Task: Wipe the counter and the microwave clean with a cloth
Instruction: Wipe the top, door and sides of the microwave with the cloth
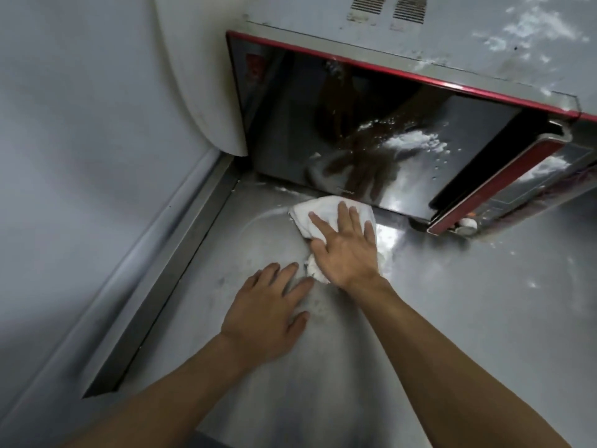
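Cloth (318, 206): one, white, crumpled, on the steel counter (452, 318) just in front of the microwave (371, 124) door. Its middle is hidden under the right hand (345, 250). That hand lies flat, fingers straight and spread, pressing the cloth without gripping it. Left hand (268, 312) lies flat on bare counter, near-left of the cloth, holding nothing. One microwave, cut off at right; control panel blurred, door lettering unreadable. White smears (413, 140) on the door.
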Motion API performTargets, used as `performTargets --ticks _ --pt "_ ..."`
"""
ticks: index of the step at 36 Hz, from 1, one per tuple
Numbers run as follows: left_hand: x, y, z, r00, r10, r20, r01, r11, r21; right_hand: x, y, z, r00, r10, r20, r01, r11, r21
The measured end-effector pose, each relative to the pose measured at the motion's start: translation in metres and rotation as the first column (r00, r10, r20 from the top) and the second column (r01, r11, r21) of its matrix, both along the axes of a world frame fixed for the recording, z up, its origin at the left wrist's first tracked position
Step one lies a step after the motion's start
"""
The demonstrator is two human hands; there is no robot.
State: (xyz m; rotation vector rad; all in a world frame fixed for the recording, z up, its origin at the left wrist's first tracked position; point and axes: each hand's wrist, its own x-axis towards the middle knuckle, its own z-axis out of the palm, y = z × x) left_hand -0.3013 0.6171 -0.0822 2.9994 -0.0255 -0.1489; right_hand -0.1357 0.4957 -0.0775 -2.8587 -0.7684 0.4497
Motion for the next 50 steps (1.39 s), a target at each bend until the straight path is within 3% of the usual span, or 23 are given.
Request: performTargets --ticks 9,15,18,23,27,30,33,37,41,44,50 --pt "-0.005 0.011 0.002 0.998 0.022 0.054 -0.016 0.993 -0.12 -0.017 0.001 -0.006 0.939 -0.345 0.003 0.345 0.939 -0.011" --pt "-0.03 0.032 0.0 0.988 0.071 0.138 -0.055 0.992 -0.117 -0.003 0.053 -0.007 0.933 -0.358 -0.026 0.357 0.933 -0.043" --pt "-0.05 0.04 -0.003 0.98 0.133 0.15 -0.115 0.986 -0.122 -0.001 0.079 -0.005 0.968 -0.249 -0.039 0.249 0.969 -0.007" --pt "-0.07 0.053 -0.001 0.93 0.291 0.224 -0.248 0.947 -0.203 -0.012 0.101 -0.005 0.995 0.095 -0.032 -0.095 0.995 0.009" --pt "-0.067 0.06 0.008 0.901 0.314 0.301 -0.244 0.938 -0.246 -0.043 0.087 0.001 0.916 0.401 -0.024 -0.399 0.916 0.045" --pt "-0.052 0.062 0.016 0.884 0.355 0.303 -0.263 0.915 -0.304 -0.062 0.063 0.006 0.857 0.512 -0.056 -0.499 0.852 0.158" --pt "-0.029 0.059 0.02 0.907 0.346 0.24 -0.263 0.911 -0.319 -0.074 0.028 0.004 0.893 0.449 -0.027 -0.425 0.862 0.275" --pt "0.012 0.049 0.024 0.973 0.226 0.041 -0.216 0.96 -0.18 -0.076 -0.024 -0.002 0.957 0.286 0.042 -0.289 0.94 0.179" --pt "0.044 0.03 0.002 0.975 0.172 -0.144 -0.183 0.981 -0.069 -0.061 -0.078 -0.003 1.0 0.006 0.015 -0.006 0.999 0.032" --pt "0.053 0.022 -0.009 0.964 0.239 -0.114 -0.245 0.969 -0.038 -0.054 -0.103 -0.009 0.999 -0.033 0.019 0.035 0.995 -0.097" --pt "0.078 0.028 -0.008 0.95 0.302 -0.076 -0.305 0.952 -0.035 -0.053 -0.101 -0.012 0.999 -0.022 0.037 0.026 0.994 -0.105"
